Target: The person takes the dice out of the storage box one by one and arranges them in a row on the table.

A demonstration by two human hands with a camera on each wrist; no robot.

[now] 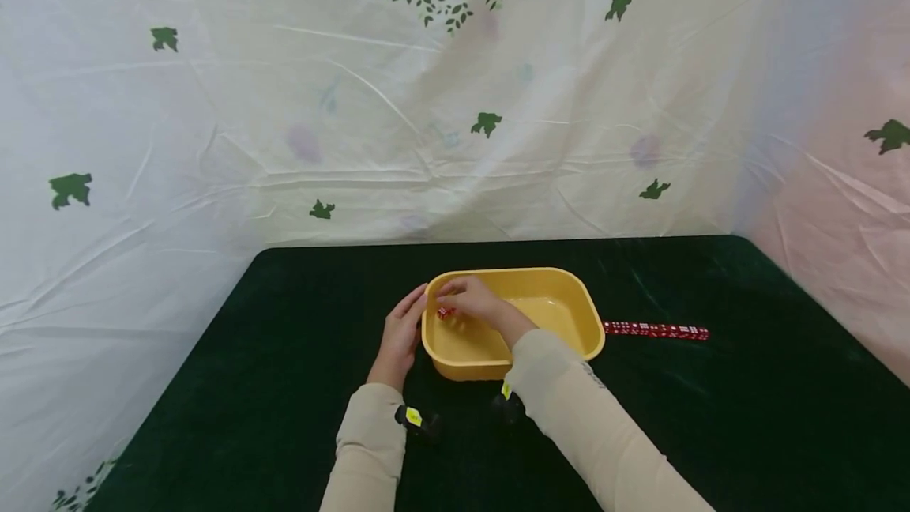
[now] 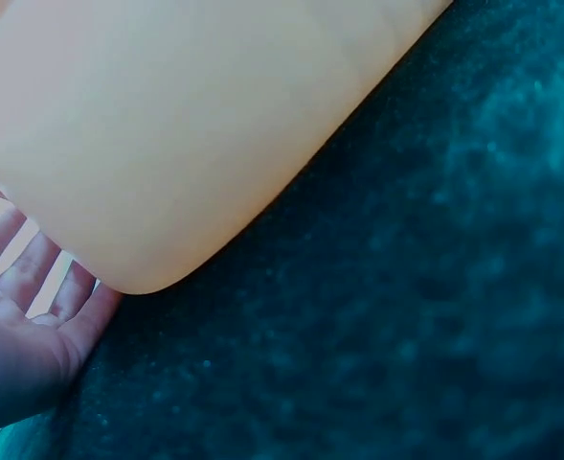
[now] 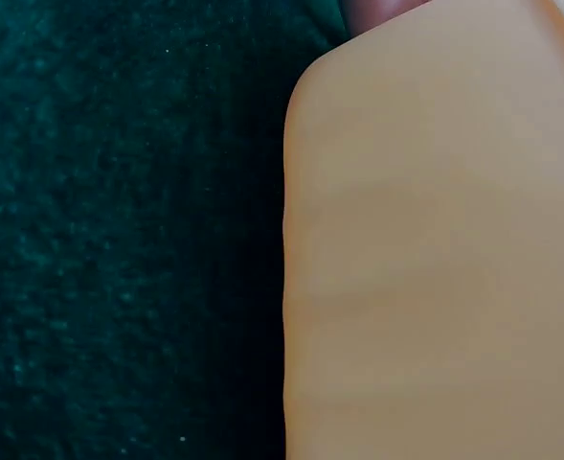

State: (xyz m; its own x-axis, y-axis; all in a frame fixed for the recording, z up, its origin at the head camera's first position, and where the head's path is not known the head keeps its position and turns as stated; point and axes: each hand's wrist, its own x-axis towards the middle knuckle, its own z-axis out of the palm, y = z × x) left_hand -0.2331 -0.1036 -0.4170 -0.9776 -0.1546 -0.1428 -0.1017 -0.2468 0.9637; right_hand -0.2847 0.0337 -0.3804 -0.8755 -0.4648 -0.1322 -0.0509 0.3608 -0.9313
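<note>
A yellow plastic basin (image 1: 472, 370) stands on the dark green cloth. My left hand (image 1: 400, 338) lies along its left outer wall, with straight fingers reaching up to the rim. In the left wrist view, those fingers (image 2: 28, 273) rest against the basin wall (image 2: 195, 144). My right hand (image 1: 478, 303) reaches over the near rim into the basin's left part, fingers bent downward. Red dice with white pips (image 1: 445, 312) show at its fingertips, partly covered by the fingers. The basin wall (image 3: 435, 240) fills much of the right wrist view, hiding the right hand there.
A straight row of red dice (image 1: 657, 330) extends rightward from the basin's right side. Dark green cloth (image 1: 711, 417) covers the table. Behind it hangs a pale curtain (image 1: 398, 101) with leaf prints. Black wrist devices (image 1: 419, 421) sit below both wrists.
</note>
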